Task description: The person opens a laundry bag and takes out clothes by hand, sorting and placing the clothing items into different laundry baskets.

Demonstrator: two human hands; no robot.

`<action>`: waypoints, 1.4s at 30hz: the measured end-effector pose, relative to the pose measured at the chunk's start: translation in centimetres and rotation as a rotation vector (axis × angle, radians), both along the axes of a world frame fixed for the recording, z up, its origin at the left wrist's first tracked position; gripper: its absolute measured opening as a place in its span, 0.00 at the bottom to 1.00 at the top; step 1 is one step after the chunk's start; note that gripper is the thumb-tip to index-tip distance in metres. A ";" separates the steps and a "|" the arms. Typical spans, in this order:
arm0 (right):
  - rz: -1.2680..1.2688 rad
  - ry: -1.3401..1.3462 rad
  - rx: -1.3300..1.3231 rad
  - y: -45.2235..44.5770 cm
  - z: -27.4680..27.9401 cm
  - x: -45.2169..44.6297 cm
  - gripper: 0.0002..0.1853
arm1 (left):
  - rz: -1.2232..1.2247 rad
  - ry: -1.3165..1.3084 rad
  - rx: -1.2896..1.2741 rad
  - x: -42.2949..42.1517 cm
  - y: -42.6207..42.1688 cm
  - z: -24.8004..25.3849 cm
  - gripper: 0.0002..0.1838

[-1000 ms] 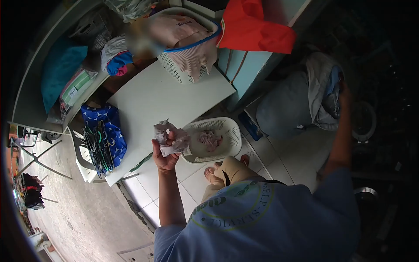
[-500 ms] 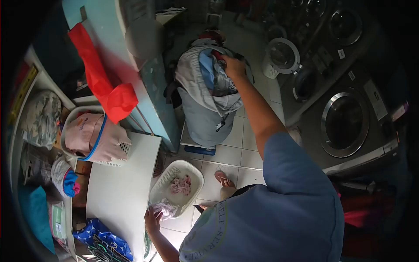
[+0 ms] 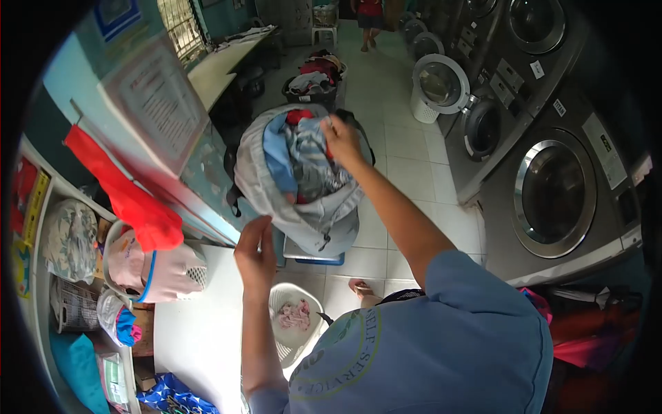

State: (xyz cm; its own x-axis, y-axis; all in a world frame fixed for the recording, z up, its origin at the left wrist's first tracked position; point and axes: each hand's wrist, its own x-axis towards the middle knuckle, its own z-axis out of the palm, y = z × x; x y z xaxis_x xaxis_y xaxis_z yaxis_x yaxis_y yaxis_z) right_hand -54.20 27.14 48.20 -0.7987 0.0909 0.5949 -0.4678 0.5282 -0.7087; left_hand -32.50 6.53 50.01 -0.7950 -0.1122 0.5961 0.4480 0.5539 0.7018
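Note:
A large grey drawstring laundry bag [image 3: 331, 231] stands open in front of me, full of mixed clothes. At its far right side my right hand [image 3: 343, 143] is closed on a grey-blue patterned garment [image 3: 308, 143] in the bag's mouth. Beside that lie a light blue cloth [image 3: 276, 148] and some red fabric [image 3: 298, 116]. My left hand [image 3: 255, 254] hovers near the bag's left rim, fingers bent and slightly apart, with nothing visible in them. Below it sits a white plastic basket [image 3: 293, 286] holding pale pink clothing [image 3: 295, 315], partly hidden by my left forearm.
A white counter [image 3: 196, 324] lies on the left, with a basket of pink laundry [image 3: 176, 274] at its far end. Front-loading machines [image 3: 555, 193] line the right. Behind the bag stands a dark basket of clothes [image 3: 310, 86]. Another person [image 3: 369, 17] is far back.
My left hand has left the pale cloth at the white basket and risen to the bag's rim. My right hand has pulled patterned fabric up a little. The view has tilted upward.

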 end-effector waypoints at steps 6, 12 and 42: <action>0.185 0.226 0.100 1.2 -0.1 2.1 0.11 | 0.116 0.044 -0.669 -11.9 8.1 3.7 0.24; 0.360 0.176 0.102 3.2 0.3 3.1 0.20 | 0.224 -0.006 -0.874 -14.2 8.8 -0.3 0.25; 0.129 0.173 0.250 4.5 -1.3 2.0 0.25 | 0.154 0.399 -0.779 -15.2 13.2 -2.1 0.21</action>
State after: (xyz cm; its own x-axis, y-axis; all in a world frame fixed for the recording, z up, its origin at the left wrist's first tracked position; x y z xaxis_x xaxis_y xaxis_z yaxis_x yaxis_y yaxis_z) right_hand -52.16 31.63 46.88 -0.6795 -0.1707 0.7135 -0.6442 0.6042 -0.4690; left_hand -47.71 19.71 47.88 -0.5210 0.3523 0.7775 0.4598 0.8833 -0.0921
